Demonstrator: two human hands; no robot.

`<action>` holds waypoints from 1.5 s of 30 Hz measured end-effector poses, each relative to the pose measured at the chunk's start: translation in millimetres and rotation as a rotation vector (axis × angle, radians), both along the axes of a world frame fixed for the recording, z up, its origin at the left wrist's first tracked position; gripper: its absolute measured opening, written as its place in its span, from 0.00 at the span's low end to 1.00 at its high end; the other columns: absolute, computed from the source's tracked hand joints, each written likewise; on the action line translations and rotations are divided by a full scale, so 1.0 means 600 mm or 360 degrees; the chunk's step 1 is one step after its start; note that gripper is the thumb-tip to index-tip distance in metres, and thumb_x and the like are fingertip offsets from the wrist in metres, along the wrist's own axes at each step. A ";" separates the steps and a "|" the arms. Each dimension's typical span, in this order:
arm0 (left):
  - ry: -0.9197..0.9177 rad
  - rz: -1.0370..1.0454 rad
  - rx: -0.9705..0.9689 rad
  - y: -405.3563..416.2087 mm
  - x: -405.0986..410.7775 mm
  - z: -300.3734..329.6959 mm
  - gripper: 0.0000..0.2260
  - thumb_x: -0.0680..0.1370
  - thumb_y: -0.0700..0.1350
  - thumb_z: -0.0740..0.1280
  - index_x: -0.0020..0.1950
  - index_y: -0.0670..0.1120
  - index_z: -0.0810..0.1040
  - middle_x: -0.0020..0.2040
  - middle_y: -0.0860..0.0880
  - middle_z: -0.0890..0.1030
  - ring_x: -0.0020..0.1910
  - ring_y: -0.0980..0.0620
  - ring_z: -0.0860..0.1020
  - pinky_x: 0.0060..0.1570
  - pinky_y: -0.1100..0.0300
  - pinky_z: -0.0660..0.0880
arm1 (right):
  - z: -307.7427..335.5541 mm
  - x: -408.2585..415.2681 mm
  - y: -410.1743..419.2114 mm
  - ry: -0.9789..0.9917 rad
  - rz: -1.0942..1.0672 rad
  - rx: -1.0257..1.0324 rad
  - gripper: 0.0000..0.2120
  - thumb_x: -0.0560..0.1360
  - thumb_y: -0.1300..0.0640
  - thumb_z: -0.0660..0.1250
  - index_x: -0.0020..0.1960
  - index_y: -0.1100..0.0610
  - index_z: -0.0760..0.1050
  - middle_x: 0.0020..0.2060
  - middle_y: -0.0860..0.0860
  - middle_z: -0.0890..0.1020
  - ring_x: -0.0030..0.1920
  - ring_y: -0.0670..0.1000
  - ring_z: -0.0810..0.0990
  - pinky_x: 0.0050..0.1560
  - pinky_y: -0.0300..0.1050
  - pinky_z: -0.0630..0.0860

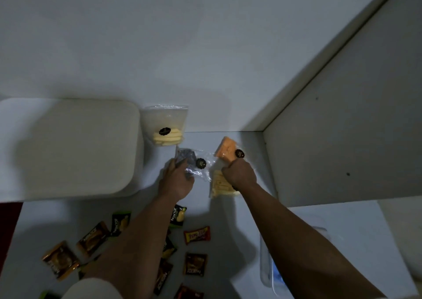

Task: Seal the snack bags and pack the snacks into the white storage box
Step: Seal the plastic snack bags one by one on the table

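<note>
between your hands, the clear snack bag [196, 163] lies on the tabletop [246, 225]. left hand [175, 180] pinches its edge; right hand [239, 173] is clenched on the orange-snack bag [226, 151]. expect light, slippery, crushable film; grip the open edge.

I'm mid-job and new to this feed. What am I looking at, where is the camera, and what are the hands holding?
No machine here: a person's bare hands, filmed by a camera on their head looking down. The left hand holds a clear bag of dark snacks. The right hand is closed on the clear plastic by the orange snack bag, above a pale yellow one. On the table also lie a white storage box, another clear bag of pale sticks and small wrapped snack packets.
</note>
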State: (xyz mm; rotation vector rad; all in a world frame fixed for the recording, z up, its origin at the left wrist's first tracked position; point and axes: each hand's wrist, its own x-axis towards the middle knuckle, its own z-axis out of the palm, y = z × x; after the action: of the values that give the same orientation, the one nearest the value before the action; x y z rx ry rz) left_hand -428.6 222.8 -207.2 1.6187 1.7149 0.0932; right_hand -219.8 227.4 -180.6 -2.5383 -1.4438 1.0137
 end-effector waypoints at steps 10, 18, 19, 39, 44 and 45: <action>0.0175 0.0075 0.0017 -0.021 -0.028 -0.004 0.23 0.79 0.48 0.65 0.74 0.46 0.71 0.74 0.43 0.68 0.71 0.38 0.65 0.64 0.46 0.71 | -0.037 -0.014 -0.003 -0.0035 -0.0049 -0.0129 0.23 0.74 0.39 0.65 0.61 0.54 0.75 0.54 0.52 0.81 0.57 0.56 0.80 0.62 0.56 0.75; -0.0104 0.0157 0.0180 -0.024 -0.040 -0.011 0.14 0.76 0.45 0.66 0.59 0.43 0.83 0.57 0.45 0.83 0.56 0.42 0.80 0.53 0.52 0.79 | -0.061 -0.023 0.003 0.0211 -0.0373 0.0069 0.11 0.76 0.48 0.65 0.47 0.54 0.82 0.41 0.51 0.84 0.47 0.55 0.82 0.57 0.57 0.77; -0.0125 0.0156 0.0168 -0.025 -0.041 -0.011 0.14 0.76 0.44 0.67 0.59 0.43 0.83 0.57 0.45 0.83 0.55 0.43 0.81 0.53 0.53 0.78 | -0.059 -0.021 0.001 0.0284 -0.0399 0.0097 0.10 0.75 0.51 0.67 0.46 0.55 0.83 0.40 0.53 0.84 0.46 0.55 0.83 0.54 0.55 0.80; -0.0381 0.0101 -0.0076 -0.064 -0.033 0.022 0.26 0.80 0.48 0.68 0.77 0.48 0.68 0.77 0.48 0.67 0.68 0.52 0.72 0.68 0.60 0.66 | -0.055 -0.007 -0.031 0.0287 -0.0304 0.0108 0.10 0.73 0.54 0.72 0.43 0.60 0.78 0.35 0.53 0.80 0.41 0.54 0.81 0.36 0.41 0.69; -0.0382 0.0182 -0.0034 -0.067 -0.039 0.008 0.22 0.79 0.47 0.69 0.73 0.49 0.73 0.73 0.50 0.72 0.71 0.49 0.71 0.71 0.54 0.68 | -0.079 -0.008 -0.028 0.0213 -0.0387 0.0129 0.15 0.73 0.51 0.70 0.55 0.58 0.82 0.48 0.55 0.86 0.51 0.56 0.84 0.45 0.43 0.73; -0.0370 0.0190 -0.0027 -0.068 -0.037 0.011 0.22 0.79 0.47 0.69 0.73 0.49 0.74 0.73 0.50 0.72 0.70 0.50 0.72 0.71 0.56 0.68 | -0.080 -0.009 -0.026 0.0215 -0.0407 0.0126 0.15 0.73 0.51 0.70 0.56 0.58 0.82 0.49 0.55 0.86 0.51 0.56 0.84 0.45 0.43 0.74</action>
State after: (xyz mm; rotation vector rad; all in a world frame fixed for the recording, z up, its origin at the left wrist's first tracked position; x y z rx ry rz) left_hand -450.7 181.8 -200.4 1.4318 1.6257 0.3117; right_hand -225.3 211.9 -228.3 -2.4636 -1.0701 1.0393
